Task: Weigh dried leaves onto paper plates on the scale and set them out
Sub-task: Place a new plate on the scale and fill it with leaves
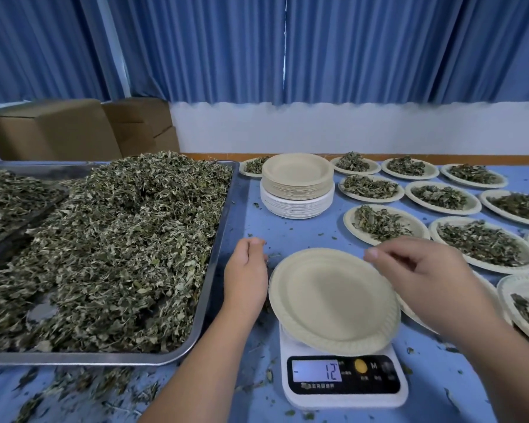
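An empty beige paper plate (pixel 330 300) lies on the white digital scale (pixel 344 381), whose display reads 12 with a minus bar. My right hand (pixel 422 276) hovers over the plate's far right rim, fingers spread and relaxed, holding nothing that I can see. My left hand (pixel 246 270) sits just left of the plate, between it and the tray, fingers loosely curled and empty. A big heap of dried leaves (pixel 113 245) fills the steel tray (pixel 223 227) at the left.
A stack of unused paper plates (pixel 297 184) stands behind the scale. Several filled plates (pixel 483 242) cover the blue table to the right and back. Loose leaf scraps litter the table's near edge. Cardboard boxes (pixel 49 129) sit behind the tray.
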Demonstrator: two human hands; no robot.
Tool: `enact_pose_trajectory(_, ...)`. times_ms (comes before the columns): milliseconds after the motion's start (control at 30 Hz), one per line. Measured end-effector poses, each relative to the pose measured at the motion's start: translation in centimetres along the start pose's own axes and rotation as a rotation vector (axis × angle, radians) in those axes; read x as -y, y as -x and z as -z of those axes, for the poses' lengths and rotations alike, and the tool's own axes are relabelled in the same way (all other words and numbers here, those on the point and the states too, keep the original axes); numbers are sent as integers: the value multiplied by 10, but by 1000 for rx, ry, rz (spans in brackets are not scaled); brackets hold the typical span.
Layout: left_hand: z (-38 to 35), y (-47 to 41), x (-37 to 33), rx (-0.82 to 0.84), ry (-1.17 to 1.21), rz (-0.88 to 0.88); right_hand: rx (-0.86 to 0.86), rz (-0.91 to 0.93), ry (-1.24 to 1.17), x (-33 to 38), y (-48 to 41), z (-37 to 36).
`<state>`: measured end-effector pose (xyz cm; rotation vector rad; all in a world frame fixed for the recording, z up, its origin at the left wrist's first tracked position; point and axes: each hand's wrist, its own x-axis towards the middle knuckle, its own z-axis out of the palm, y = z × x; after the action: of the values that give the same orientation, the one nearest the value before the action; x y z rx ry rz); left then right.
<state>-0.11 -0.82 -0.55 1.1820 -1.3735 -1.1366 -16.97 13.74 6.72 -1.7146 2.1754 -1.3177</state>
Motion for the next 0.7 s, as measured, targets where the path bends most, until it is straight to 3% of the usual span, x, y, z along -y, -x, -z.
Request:
enact_pose_trajectory(233, 12, 8, -23, -108, -234, -393, -230, 26, 87, -32, -5, -17)
enact_pose_trajectory(333, 35, 10, -36, -167, -433, -467, -282, 81, 102, -34, -5, -18)
enact_pose_trajectory(433, 61, 10, -37, -163, -746, -317, -286, 114, 99, -37, -4, -20)
enact_pose_trajectory(533, 78, 13, -28, 12, -1013, -117, -272, 95, 134, -41, -4, -22)
enact_pose_trajectory(700, 95, 17, -22, 275, -876, 10, -250, -3, 43, -49, -6, -20)
